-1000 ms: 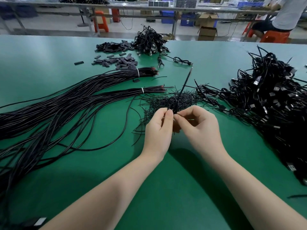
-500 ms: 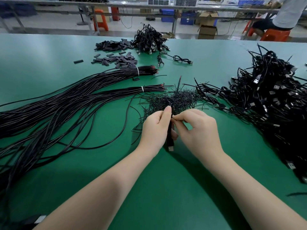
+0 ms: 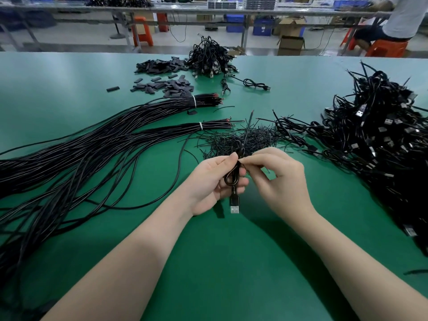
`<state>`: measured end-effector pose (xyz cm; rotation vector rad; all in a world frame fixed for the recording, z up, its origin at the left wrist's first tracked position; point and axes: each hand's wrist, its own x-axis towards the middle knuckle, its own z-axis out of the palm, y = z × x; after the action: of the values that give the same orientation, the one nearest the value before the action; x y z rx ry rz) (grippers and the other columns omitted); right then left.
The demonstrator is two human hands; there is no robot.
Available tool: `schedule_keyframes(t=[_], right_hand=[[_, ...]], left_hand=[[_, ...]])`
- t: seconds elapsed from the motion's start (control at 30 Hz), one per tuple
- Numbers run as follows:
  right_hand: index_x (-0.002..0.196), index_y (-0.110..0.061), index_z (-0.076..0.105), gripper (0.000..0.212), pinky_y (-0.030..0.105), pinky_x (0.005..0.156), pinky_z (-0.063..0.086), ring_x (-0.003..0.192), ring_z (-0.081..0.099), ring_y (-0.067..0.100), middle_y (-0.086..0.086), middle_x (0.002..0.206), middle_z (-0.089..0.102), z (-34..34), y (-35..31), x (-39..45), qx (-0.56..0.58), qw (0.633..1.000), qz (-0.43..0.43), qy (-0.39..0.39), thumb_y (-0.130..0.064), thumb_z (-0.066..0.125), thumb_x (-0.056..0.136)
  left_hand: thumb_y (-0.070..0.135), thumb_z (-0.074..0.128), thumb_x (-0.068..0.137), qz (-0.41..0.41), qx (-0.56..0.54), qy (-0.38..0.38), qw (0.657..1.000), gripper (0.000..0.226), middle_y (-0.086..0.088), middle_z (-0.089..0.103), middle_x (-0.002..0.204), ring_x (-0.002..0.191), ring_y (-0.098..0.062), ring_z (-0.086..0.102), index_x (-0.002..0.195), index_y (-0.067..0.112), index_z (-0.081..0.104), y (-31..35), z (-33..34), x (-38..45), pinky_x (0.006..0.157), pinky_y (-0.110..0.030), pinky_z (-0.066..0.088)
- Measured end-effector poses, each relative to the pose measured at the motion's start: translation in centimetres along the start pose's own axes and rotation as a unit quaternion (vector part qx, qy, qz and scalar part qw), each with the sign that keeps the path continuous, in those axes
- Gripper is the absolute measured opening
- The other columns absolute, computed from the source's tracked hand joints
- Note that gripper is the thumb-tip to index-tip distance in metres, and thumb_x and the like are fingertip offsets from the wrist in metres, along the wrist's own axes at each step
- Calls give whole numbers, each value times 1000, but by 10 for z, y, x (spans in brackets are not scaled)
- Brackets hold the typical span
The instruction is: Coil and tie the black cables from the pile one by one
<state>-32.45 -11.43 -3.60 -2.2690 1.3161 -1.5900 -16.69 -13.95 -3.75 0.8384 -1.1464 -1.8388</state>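
Observation:
My left hand (image 3: 215,179) holds a small coiled black cable (image 3: 232,176) upright, its USB plug (image 3: 234,205) hanging below my fingers. My right hand (image 3: 280,179) pinches a thin black tie at the top of the coil, and the cable's free end (image 3: 247,128) sticks up behind. Just beyond my hands lies a heap of thin black ties (image 3: 240,140). Long straight black cables (image 3: 92,144) in two banded bundles spread across the left of the green table (image 3: 231,262). A big pile of coiled USB cables (image 3: 379,140) sits at the right.
At the far side lie a smaller heap of coiled cables (image 3: 210,59), flat black sleeve pieces (image 3: 166,83) and one loose coiled cable (image 3: 254,84). A person sits on an orange stool (image 3: 386,47) at the back right. Boxes and benches stand beyond the table.
My hands have turned the coil upright and drawn apart a little; the USB plug now hangs lower below my left hand. The free end no longer stands as tall.

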Motion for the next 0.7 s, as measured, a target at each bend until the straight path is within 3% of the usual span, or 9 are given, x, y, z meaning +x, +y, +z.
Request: schedule_keyframes(t=[0.07, 0.17, 0.3, 0.4, 0.53, 0.7], right_hand=[[86, -21, 74, 28, 17, 75, 48, 80, 64, 8, -6, 81, 70, -3, 0, 3, 102, 991, 90, -14, 6, 68, 82], [79, -29, 74, 34, 17, 72, 50, 74, 66, 6, -8, 77, 73, -6, 0, 5, 273, 939, 206, -40, 5, 72, 79], [79, -21, 72, 18, 24, 69, 54, 65, 65, 14, 2, 69, 69, -7, 0, 5, 490, 810, 310, -89, -5, 70, 71], [89, -8, 60, 15, 26, 61, 54, 58, 64, 18, 7, 66, 68, -11, 1, 4, 548, 758, 331, -124, 1, 61, 77], [91, -7, 60, 18, 23, 58, 52, 54, 62, 15, 5, 65, 68, -15, -1, 9, 522, 754, 378, -124, -4, 65, 73], [70, -19, 67, 34, 17, 55, 43, 57, 54, 6, -3, 65, 65, -20, -5, 18, 336, 812, 457, -136, -49, 76, 57]], left_hand=[[35, 61, 82, -5, -20, -13, 1000, 23, 2, 70, 75, 64, -10, 68, 79, 15, 72, 0, -1, -1, 55, -22, 55], [34, 66, 80, -13, -35, -34, 999, 19, 2, 71, 76, 66, -9, 70, 84, 16, 70, 1, -2, -2, 57, -22, 56], [31, 79, 72, -17, -41, -95, 995, 7, 3, 71, 73, 66, -11, 70, 76, 27, 75, 2, -4, -4, 59, -25, 57], [35, 90, 59, -11, -52, -134, 990, 27, -1, 73, 75, 69, -16, 72, 80, 26, 76, 1, -6, -4, 63, -29, 59], [32, 88, 57, 27, -42, -99, 994, 25, -2, 74, 76, 72, -17, 73, 78, 24, 77, -2, -3, -4, 63, -27, 58], [20, 72, 69, 74, -4, -1, 997, 7, -1, 75, 76, 70, -12, 72, 72, 22, 77, -6, 5, -2, 58, -20, 54]])
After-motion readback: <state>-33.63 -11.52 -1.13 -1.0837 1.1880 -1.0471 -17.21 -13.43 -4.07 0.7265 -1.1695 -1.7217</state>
